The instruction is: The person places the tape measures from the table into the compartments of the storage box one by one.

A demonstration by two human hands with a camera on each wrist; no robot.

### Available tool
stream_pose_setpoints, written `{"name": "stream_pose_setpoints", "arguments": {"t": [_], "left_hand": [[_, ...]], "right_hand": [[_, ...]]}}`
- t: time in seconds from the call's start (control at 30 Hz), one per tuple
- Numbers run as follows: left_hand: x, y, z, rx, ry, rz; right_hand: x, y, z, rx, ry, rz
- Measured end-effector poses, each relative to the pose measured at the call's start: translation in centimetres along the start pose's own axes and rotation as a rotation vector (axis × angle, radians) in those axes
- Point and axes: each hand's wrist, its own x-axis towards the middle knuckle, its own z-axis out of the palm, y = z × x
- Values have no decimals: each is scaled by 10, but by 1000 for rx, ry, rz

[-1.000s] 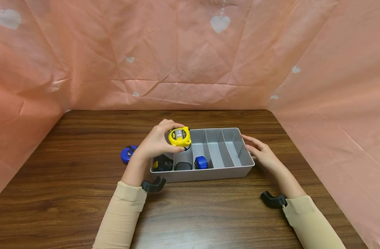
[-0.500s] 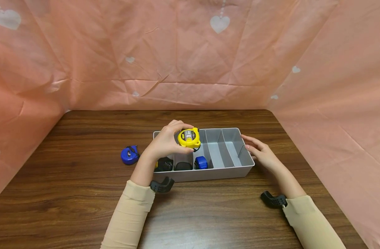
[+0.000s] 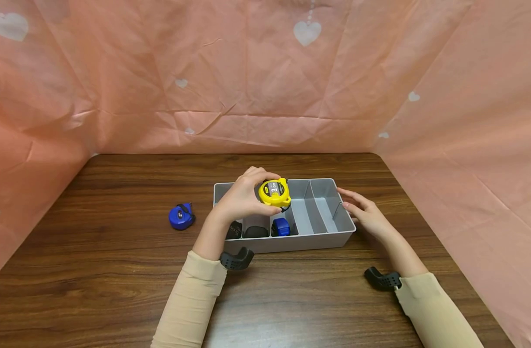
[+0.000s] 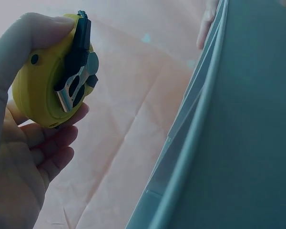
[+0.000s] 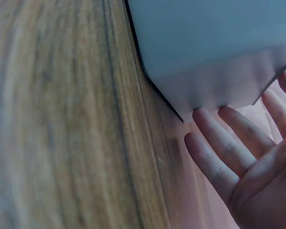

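A yellow tape measure (image 3: pixel 274 193) with a dark label is pinched between the thumb and fingers of my left hand (image 3: pixel 241 199), above the grey divided box (image 3: pixel 297 244). In the left wrist view, the tape measure (image 4: pixel 40 86) shows its black strap and metal clip. My right hand (image 3: pixel 367 217) touches the box's right end, fingertips at the wall and near the rim. In the right wrist view, its fingers (image 5: pixel 229 145) are spread and fairly straight against that wall. Inside the box lie a black tape measure (image 3: pixel 234 231), partly hidden by my left hand, a dark rounded item (image 3: pixel 256 232) and a blue tape measure (image 3: pixel 280 226).
Another blue tape measure (image 3: pixel 181 216) lies on the wooden table (image 3: pixel 117 251), left of the box. Thin dividers (image 3: pixel 318 205) split the box into several compartments. Pink cloth (image 3: pixel 265 72) with white hearts surrounds the table at the back and sides.
My left hand has carried the yellow tape measure rightward over the box, uncovering the blue tape measure on the table. My right hand stays at the box's end.
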Motion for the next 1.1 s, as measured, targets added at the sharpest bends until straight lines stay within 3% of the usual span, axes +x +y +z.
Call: {"name": "stream_pose_setpoints", "arguments": {"t": [0.4, 0.67, 1.1], "left_hand": [[5, 6, 11, 57, -2, -5], [8, 13, 26, 37, -52, -21], [11, 18, 50, 137, -84, -26]], "right_hand": [[0, 0, 0, -1, 5, 12], [-1, 0, 0, 12, 5, 22], [1, -4, 1, -8, -4, 50]]}}
